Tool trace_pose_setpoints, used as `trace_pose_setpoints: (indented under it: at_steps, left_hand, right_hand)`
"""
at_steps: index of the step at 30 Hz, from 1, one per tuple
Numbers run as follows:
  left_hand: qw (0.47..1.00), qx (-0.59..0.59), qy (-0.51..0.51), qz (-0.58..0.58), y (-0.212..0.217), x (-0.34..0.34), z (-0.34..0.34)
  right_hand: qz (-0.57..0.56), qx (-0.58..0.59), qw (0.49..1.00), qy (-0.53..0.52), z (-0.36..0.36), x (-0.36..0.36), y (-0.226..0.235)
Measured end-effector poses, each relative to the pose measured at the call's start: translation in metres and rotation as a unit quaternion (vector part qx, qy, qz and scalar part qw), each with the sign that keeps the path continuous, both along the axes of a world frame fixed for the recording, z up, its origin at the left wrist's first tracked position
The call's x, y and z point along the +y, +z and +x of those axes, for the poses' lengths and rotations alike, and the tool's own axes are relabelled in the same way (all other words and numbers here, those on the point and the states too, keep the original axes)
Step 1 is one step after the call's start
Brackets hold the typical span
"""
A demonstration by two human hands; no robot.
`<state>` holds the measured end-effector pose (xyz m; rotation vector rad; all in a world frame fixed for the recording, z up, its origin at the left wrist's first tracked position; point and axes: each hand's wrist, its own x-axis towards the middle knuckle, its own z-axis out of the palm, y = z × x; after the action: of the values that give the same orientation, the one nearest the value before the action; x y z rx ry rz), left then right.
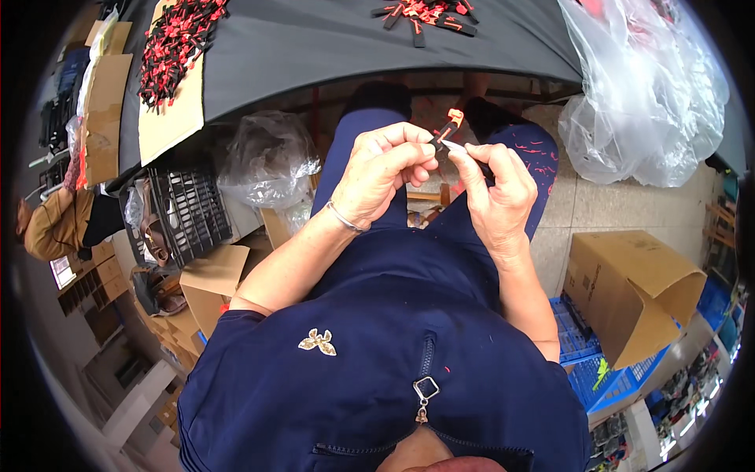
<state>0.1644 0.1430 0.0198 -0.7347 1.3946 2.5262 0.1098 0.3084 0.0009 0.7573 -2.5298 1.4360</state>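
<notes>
Above my lap, my left hand (385,169) pinches a small black strap piece with an orange-red end (454,119) between thumb and fingers. My right hand (502,189) is closed round a small pointed metal tool (453,145) with a dark handle. Its pale tip touches or lies right beside the strap piece; which one I cannot tell. The palm hides most of the handle, so the tool's exact kind does not show. Similar black and red pieces lie on the black-covered table (330,43), in a small pile (429,14) straight ahead.
At the table's left, a larger pile of pieces (177,51) rests on a cardboard sheet (169,135). Clear plastic bags (649,102) hang at the right. A black crate (189,212) stands left, an open carton (629,291) on blue crates right. Red scraps dot my right trouser leg.
</notes>
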Motion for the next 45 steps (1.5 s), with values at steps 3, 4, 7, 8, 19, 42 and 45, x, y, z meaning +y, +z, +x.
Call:
trace_pose_setpoints:
  at_steps: [3,4,7,8,19,42,45]
  left_hand:
    - [1.0,-0.011,-0.007,-0.015,0.004,0.0,0.0]
    - [1.0,-0.012,-0.007,-0.014,0.004,0.0,-0.002]
    - [0.999,-0.004,-0.01,-0.036,0.001,-0.001,-0.004]
    - [0.999,-0.008,-0.012,-0.041,-0.001,-0.002,-0.004]
    - [0.998,0.002,0.023,-0.067,-0.001,-0.032,-0.001]
    - [0.679,0.219,0.047,-0.699,0.0,-0.096,-0.106]
    - [0.587,0.181,-0.017,-0.789,-0.006,-0.089,-0.115]
  right_hand:
    - [-0.076,-0.044,0.996,-0.013,-0.001,0.0,-0.003]
    - [-0.08,-0.023,0.996,-0.01,-0.003,-0.001,-0.001]
    - [0.003,0.018,1.0,0.011,-0.006,0.0,-0.001]
    - [0.003,0.017,1.0,0.012,-0.007,0.0,-0.002]
    - [-0.055,-0.117,0.991,-0.025,-0.015,-0.013,-0.001]
    - [-0.185,-0.29,0.938,-0.027,-0.025,-0.018,-0.016]
    - [-0.193,-0.296,0.935,-0.026,-0.025,-0.015,-0.018]
